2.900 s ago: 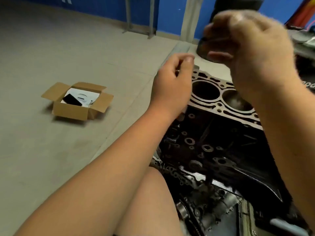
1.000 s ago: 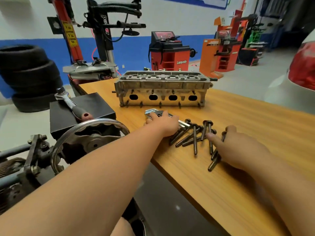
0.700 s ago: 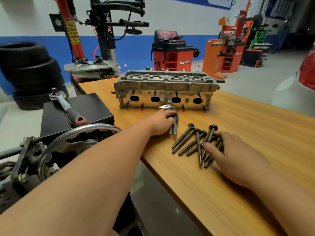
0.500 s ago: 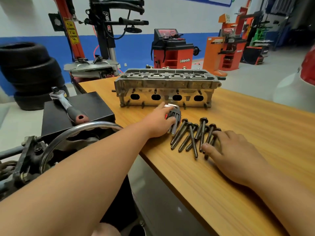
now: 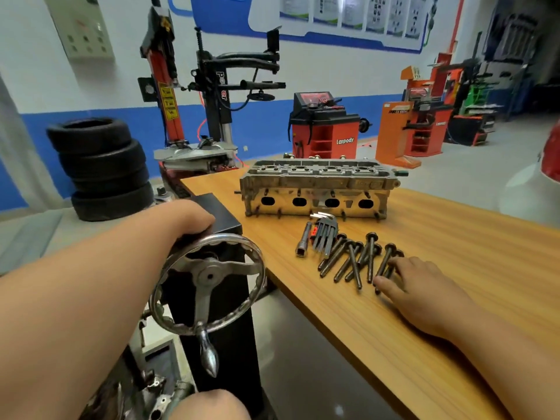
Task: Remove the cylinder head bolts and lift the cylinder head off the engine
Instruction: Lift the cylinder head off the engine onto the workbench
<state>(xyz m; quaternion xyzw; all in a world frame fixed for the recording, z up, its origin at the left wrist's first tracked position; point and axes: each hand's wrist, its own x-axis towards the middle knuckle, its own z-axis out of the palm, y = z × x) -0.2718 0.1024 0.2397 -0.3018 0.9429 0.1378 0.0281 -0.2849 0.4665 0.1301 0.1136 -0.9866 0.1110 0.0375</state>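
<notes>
Evidently the dismantling is done: the cylinder head (image 5: 318, 189) stands on the wooden workbench (image 5: 454, 253), off the engine, its ports facing the person. Just in front of it lie a folding hex key set (image 5: 325, 234) and a socket extension (image 5: 304, 244). Nearer again, the head bolts (image 5: 370, 259) are fanned in a loose row, probably gathered for counting. The right hand (image 5: 424, 294) lies flat in front of the head, fingers spread, tips touching the nearest bolt shanks. The left hand (image 5: 188, 218) rests on a black box (image 5: 225, 216) left of the head, behind a handwheel (image 5: 209, 275). Its fingers are hidden, so I cannot tell its grip.
</notes>
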